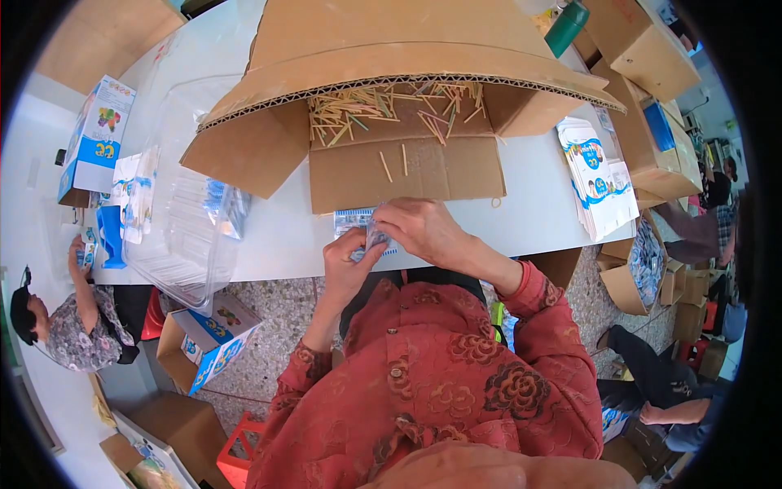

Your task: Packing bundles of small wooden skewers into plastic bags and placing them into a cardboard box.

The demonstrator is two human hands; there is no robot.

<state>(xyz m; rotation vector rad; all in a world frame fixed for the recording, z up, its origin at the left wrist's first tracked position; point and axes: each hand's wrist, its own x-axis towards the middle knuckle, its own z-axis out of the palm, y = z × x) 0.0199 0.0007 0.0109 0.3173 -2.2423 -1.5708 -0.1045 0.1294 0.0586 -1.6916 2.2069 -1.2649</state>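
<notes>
At the table's near edge, both hands pinch a small clear plastic packet (375, 237). My left hand (345, 262) grips its lower left side between thumb and fingers. My right hand (423, 231) has its fingers closed at the packet's top, partly covering it. What the packet contains is too small to tell. Beneath my hands lies a flat blue-and-white printed packet (350, 218), partly hidden. Just beyond them, an open cardboard box (391, 175) lies with its mouth toward me. Many thin, pale yellow, pink and green sticks (350, 114) are heaped inside, and two lie on its front flap.
Clear plastic trays (175, 261) overhang the table's edge at left, near blue-and-white cartons (98, 138). A stack of printed white bags (595, 179) lies at right, with a green bottle (567, 28) farther back. Other people work at both sides. A red stool (238, 448) stands behind left.
</notes>
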